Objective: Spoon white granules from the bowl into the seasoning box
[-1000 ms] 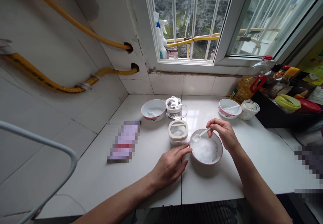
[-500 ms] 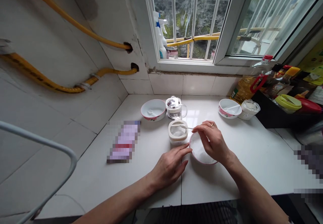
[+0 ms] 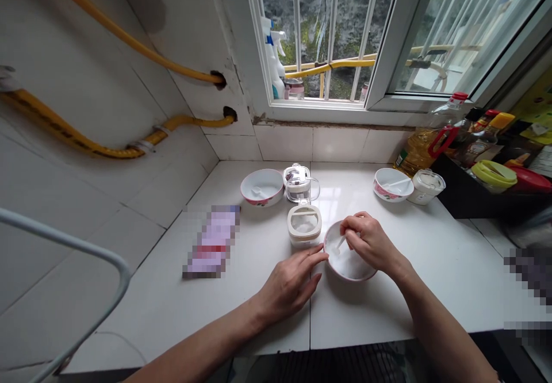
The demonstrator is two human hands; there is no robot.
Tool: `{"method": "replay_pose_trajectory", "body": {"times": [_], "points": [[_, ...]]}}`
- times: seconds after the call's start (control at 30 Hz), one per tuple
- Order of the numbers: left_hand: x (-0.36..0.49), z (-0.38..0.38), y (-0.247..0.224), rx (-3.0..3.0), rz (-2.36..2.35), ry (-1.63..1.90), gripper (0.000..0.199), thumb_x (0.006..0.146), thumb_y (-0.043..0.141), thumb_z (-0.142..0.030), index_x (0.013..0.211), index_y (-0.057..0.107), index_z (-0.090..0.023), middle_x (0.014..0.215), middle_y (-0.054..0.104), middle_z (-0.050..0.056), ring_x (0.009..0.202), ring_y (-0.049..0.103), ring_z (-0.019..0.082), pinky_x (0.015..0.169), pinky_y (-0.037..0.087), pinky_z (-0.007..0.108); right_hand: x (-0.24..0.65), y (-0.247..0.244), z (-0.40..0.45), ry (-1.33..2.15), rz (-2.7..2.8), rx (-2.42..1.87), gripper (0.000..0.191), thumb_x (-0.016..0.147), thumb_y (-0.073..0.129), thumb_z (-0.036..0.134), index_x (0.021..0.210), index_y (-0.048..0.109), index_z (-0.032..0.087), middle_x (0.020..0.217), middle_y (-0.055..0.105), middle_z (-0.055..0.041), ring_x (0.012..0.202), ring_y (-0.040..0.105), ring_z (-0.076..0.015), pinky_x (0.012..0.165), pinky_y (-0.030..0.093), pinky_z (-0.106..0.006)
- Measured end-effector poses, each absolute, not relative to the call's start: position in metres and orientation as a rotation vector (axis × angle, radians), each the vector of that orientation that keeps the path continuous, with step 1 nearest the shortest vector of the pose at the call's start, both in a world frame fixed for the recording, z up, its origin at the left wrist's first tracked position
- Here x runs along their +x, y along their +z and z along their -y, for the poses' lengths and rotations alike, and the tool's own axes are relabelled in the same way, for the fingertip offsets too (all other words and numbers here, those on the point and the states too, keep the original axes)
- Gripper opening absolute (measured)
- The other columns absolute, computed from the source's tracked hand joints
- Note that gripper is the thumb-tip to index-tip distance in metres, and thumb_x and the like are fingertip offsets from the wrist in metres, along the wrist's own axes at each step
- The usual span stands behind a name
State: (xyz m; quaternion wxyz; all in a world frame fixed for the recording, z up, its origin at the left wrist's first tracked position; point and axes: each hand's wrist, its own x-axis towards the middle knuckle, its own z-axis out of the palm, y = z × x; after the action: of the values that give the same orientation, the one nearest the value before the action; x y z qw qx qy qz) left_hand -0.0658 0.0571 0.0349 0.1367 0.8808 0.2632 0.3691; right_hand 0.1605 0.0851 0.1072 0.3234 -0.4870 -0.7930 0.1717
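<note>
My right hand [image 3: 368,239] pinches a small white spoon [image 3: 340,242], its tip in the white powder or fine grains in a shallow bowl with a pink rim [image 3: 374,275]. My left hand [image 3: 293,282] rests on the counter with fingers stretched out, fingertips against that bowl's left edge and the thumb apart. Just beyond the left fingertips stands a cream-framed seasoning jar [image 3: 304,234], its clear lid [image 3: 314,187] flipped up and white contents showing inside. What the white stuff is I cannot tell.
Behind the jar stands another clear-lidded jar [image 3: 296,171]. To its left is a larger white bowl [image 3: 264,202] with a spoon. At right are a flowered bowl [image 3: 393,194], a white jar [image 3: 426,187], an oil bottle [image 3: 420,144] and a black rack [image 3: 459,193]. A blurred purple packet [image 3: 213,242] lies left.
My right hand has brought the spoon from over the open jar to the right and down into the bowl. My left hand stays at the bowl's edge.
</note>
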Motion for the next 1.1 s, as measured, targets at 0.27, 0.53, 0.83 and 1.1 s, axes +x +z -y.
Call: {"method": "replay_pose_trajectory", "body": {"times": [0.27, 0.53, 0.83, 1.1], "points": [[-0.065, -0.057, 0.036, 2.568, -0.756, 1.077, 0.04, 0.092, 0.051, -0.012, 0.131, 0.049, -0.018, 0.126, 0.068, 0.014, 0.117, 0.068, 0.023, 0.092, 0.062, 0.036, 0.163, 0.114, -0.086, 0.821, 1.757, -1.31, 0.018, 0.076, 0.044, 0.02, 0.065, 0.058, 0.022, 0.047, 0.057, 0.0036, 0.05, 0.051, -0.0145, 0.065, 0.044, -0.031], [-0.065, -0.057, 0.038, 2.565, -0.748, 1.09, 0.039, 0.091, 0.05, -0.01, 0.13, 0.05, -0.017, 0.126, 0.068, 0.015, 0.116, 0.068, 0.023, 0.091, 0.062, 0.036, 0.168, 0.117, -0.091, 1.051, 1.434, -1.281, 0.014, 0.07, 0.051, 0.027, 0.064, 0.061, 0.019, 0.044, 0.055, 0.0028, 0.047, 0.05, -0.0139, 0.055, 0.041, -0.028], [-0.065, -0.057, 0.038, 2.562, -0.748, 1.087, 0.04, 0.091, 0.051, -0.01, 0.13, 0.05, -0.018, 0.128, 0.068, 0.014, 0.115, 0.069, 0.024, 0.091, 0.062, 0.036, 0.164, 0.112, -0.096, 1.153, 1.275, -1.205, 0.015, 0.072, 0.059, 0.031, 0.071, 0.065, 0.018, 0.049, 0.06, 0.0013, 0.053, 0.054, -0.0152, 0.067, 0.046, -0.032], [-0.066, -0.057, 0.036, 2.56, -0.763, 1.079, 0.041, 0.091, 0.052, -0.011, 0.131, 0.05, -0.018, 0.126, 0.068, 0.015, 0.114, 0.069, 0.024, 0.09, 0.062, 0.036, 0.145, 0.109, -0.085, 0.889, 1.359, -1.089, 0.016, 0.091, 0.053, 0.035, 0.092, 0.061, 0.021, 0.072, 0.072, -0.0027, 0.073, 0.068, -0.0198, 0.077, 0.051, -0.036]]}}
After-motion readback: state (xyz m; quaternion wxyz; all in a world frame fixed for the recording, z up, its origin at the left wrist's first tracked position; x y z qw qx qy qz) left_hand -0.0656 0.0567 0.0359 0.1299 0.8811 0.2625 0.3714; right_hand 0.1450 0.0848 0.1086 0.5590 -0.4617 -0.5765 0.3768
